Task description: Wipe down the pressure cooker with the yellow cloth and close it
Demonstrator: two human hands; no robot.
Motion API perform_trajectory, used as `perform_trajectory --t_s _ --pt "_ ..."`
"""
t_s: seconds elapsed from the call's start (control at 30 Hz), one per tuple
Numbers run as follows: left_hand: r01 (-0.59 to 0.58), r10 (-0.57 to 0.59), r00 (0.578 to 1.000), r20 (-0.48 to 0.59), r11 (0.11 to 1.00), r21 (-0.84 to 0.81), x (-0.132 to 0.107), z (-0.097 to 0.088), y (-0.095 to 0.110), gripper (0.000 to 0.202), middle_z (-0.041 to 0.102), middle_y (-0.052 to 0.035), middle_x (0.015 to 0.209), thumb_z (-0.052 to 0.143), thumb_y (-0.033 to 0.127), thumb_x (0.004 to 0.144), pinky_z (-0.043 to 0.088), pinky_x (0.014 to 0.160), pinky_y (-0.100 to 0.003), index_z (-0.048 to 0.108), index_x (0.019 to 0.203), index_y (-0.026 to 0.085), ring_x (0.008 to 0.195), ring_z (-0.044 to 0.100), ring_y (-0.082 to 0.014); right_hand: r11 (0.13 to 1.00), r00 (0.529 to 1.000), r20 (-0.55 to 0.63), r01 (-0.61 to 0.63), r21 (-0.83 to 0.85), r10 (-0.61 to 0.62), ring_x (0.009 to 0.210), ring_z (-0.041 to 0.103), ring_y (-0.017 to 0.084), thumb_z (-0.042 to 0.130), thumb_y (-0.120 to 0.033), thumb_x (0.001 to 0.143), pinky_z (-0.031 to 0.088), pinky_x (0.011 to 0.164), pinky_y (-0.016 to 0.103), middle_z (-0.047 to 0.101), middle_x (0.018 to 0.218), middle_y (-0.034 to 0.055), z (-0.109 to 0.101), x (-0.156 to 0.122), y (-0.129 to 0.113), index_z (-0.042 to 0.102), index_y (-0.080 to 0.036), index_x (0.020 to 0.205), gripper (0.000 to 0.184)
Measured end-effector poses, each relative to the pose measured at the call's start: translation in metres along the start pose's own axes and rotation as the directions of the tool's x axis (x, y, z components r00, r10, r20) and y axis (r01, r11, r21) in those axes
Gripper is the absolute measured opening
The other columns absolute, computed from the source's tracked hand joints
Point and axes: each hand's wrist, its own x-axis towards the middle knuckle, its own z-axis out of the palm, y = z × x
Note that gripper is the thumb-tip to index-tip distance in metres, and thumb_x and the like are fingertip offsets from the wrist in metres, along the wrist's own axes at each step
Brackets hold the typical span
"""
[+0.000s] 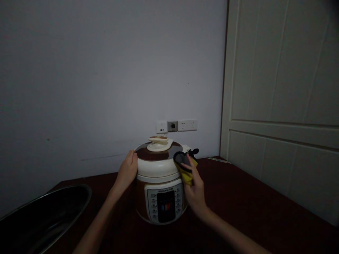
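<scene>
A white and brown electric pressure cooker [156,169] stands upright on the dark red tabletop, its control panel facing me and its lid on. My left hand [129,167] rests against the left side of the lid rim, fingers curving round behind it. In my right hand [194,187] is a yellow and grey cloth [188,173] with black edging, pressed to the right side of the lid rim. The lid handle [158,139] on top is untouched by either hand.
A large dark basin [45,218] with a shiny rim sits at the lower left. Behind the cooker, wall sockets [187,125] line the pale wall. A white panelled door [280,106] borders the table on the right, with a thin flat strip [219,160] near the back corner.
</scene>
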Motion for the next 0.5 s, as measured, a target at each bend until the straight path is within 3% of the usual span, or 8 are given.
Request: perform_trajectory --t_s 0.07,0.13,0.23,0.3,0.37,0.43,0.5 --pt "0.027 -0.027 1.0 0.0 1.0 -0.004 0.0 0.0 0.001 0.047 0.052 -0.0157 0.132 0.031 0.038 0.085 0.027 0.109 -0.039 0.056 0.114 0.01 0.127 0.042 -0.024 0.985 0.978 0.128 0.169 -0.04 -0.162 0.135 0.029 0.024 0.045 -0.008 0.077 0.029 0.108 0.052 0.036 0.145 0.0022 0.004 -0.003 -0.013 0.055 -0.029 0.12 0.048" --pt "0.044 -0.044 0.999 0.006 0.999 -0.002 0.0 0.0 0.001 0.049 0.049 -0.017 0.134 0.031 0.037 0.085 0.026 0.109 -0.04 0.055 0.116 0.008 0.128 0.041 -0.0243 0.96 0.936 0.239 0.276 -0.046 -0.258 0.136 0.028 0.024 0.044 -0.005 0.075 0.029 0.108 0.052 0.037 0.145 0.0029 0.007 0.004 -0.02 0.053 -0.028 0.123 0.054" --pt "0.035 -0.035 0.999 0.026 0.999 -0.005 0.0 -0.002 0.002 0.05 0.048 -0.0169 0.135 0.03 0.038 0.085 0.024 0.11 -0.038 0.055 0.116 0.008 0.129 0.04 -0.0231 0.956 0.937 0.24 0.281 -0.089 -0.253 0.134 0.032 0.023 0.043 -0.003 0.071 0.027 0.109 0.049 0.037 0.144 0.0067 0.007 0.037 -0.017 0.049 -0.023 0.128 0.061" --pt "0.021 -0.021 0.999 0.037 1.0 -0.008 -0.001 -0.003 0.003 0.049 0.05 -0.0172 0.133 0.031 0.038 0.085 0.025 0.11 -0.037 0.055 0.116 0.008 0.128 0.041 -0.0228 0.969 0.97 0.182 0.189 -0.162 -0.159 0.127 0.041 0.025 0.044 -0.006 0.071 0.03 0.106 0.048 0.047 0.136 0.0115 0.005 0.068 -0.006 0.054 -0.018 0.123 0.054" --pt "0.013 -0.013 0.999 0.05 1.0 -0.008 -0.001 -0.004 0.004 0.048 0.051 -0.017 0.131 0.031 0.036 0.085 0.026 0.11 -0.037 0.055 0.116 0.008 0.127 0.042 -0.023 0.962 0.978 0.205 0.02 -0.271 0.037 0.111 0.054 0.026 0.046 -0.012 0.074 0.039 0.098 0.043 0.061 0.118 0.0132 0.002 0.099 0.007 0.061 -0.015 0.111 0.041" --pt "0.022 -0.022 0.998 0.059 1.0 -0.014 -0.001 -0.005 0.005 0.047 0.051 -0.016 0.132 0.032 0.035 0.086 0.025 0.11 -0.038 0.054 0.117 0.009 0.128 0.042 -0.0226 0.922 0.916 0.33 -0.095 -0.377 0.229 0.098 0.059 0.024 0.046 -0.014 0.077 0.044 0.089 0.037 0.067 0.105 0.0097 0.003 0.127 0.021 0.065 -0.016 0.101 0.031" --pt "0.044 -0.043 0.997 0.059 0.999 -0.022 -0.001 -0.005 0.006 0.047 0.047 -0.0163 0.136 0.031 0.033 0.086 0.023 0.111 -0.038 0.053 0.12 0.008 0.129 0.04 -0.0219 0.885 0.854 0.398 -0.14 -0.443 0.334 0.091 0.061 0.023 0.047 -0.015 0.079 0.045 0.084 0.033 0.069 0.098 0.0086 0.007 0.149 0.033 0.067 -0.016 0.093 0.024"
